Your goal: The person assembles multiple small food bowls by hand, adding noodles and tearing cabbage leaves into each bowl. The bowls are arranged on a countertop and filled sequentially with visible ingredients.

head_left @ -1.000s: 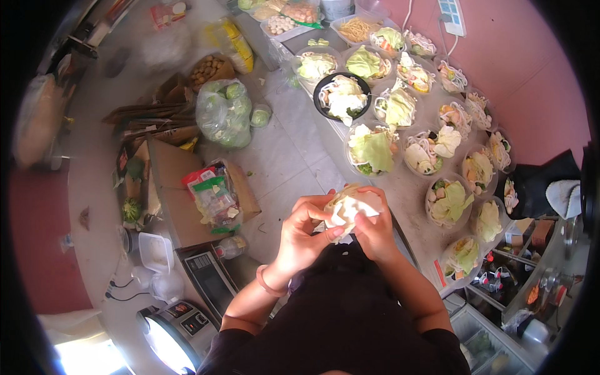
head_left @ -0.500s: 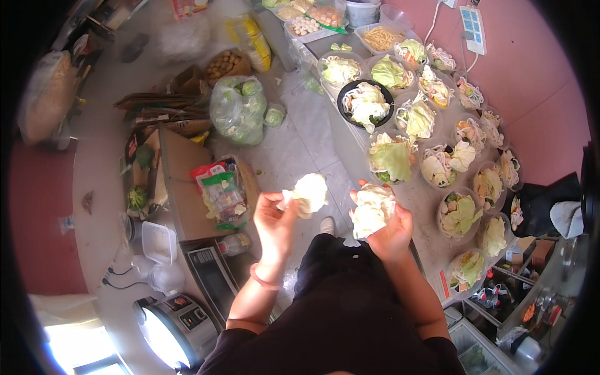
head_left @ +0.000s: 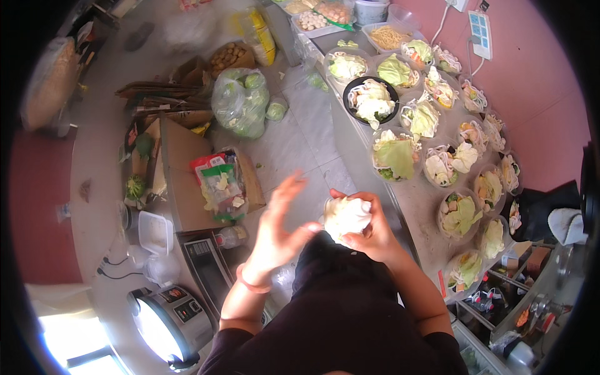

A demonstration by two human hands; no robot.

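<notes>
My right hand (head_left: 374, 232) is closed around a pale cabbage piece (head_left: 345, 219), layered and nearly white, in front of my body. To its left my left hand (head_left: 278, 228) is open and holds nothing, its fingers spread and slightly blurred. Right of my hands, clear round bowls (head_left: 395, 156) stand in rows on the counter, filled with cabbage leaves, noodles and other vegetables. One bowl among them is black (head_left: 395, 115).
The counter (head_left: 415, 215) runs along the pink wall. On the left stand an open carton (head_left: 187, 178) with plastic packets, a microwave (head_left: 212, 265) and a rice cooker (head_left: 178, 325). A clear bag of cabbages (head_left: 240, 103) lies on the tiled floor, beside a loose cabbage (head_left: 276, 109).
The cabbage leaf in my left hand has left it, and that hand has opened. My right hand has moved left and turned, still holding its cabbage piece.
</notes>
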